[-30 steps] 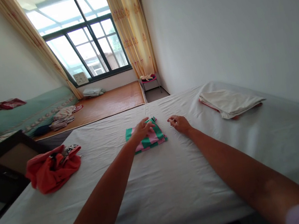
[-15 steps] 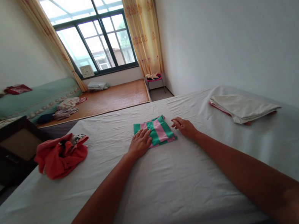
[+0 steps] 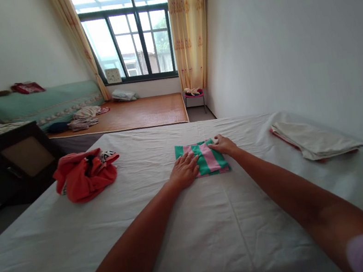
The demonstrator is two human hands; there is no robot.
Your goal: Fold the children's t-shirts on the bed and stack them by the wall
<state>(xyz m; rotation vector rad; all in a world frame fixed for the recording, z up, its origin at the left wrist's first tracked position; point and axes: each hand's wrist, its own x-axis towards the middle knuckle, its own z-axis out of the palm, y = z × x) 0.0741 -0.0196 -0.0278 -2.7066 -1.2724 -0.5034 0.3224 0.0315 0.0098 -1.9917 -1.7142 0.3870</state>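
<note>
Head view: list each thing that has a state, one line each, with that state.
Green and pink striped cloth: folded flat, both hands on it.
Left hand: open, flat.
Right hand: on far corner.
Red-orange garment: crumpled, unfolded.
Cream cloth: folded.
Yellow curtains: drawn open.

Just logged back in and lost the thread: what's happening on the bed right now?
A person leans over the bed with both hands flat on a small folded striped cloth. The left hand rests on its near left edge, the right hand on its far right corner. A crumpled red garment lies to the left, and a folded cream cloth lies to the right by the wall.
</note>
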